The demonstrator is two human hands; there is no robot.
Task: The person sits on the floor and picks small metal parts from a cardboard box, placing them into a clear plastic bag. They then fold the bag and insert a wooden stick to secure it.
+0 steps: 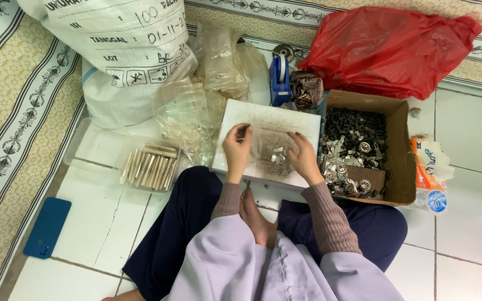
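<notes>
Metal clips (277, 156) under right hand (303, 159) on white board (269, 120).

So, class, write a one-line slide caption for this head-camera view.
Seated person's left hand and right hand sort small metal parts on a white board.

open tile (101, 217) left, cardboard box (400, 156) right, tape dispenser (279, 78) behind

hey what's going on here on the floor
A person sits cross-legged on a tiled floor with a white board in front of them. The left hand pinches a small part above the board, and the right hand rests by a little pile of metal pieces. A cardboard box of similar hardware sits beside the right hand.
</notes>
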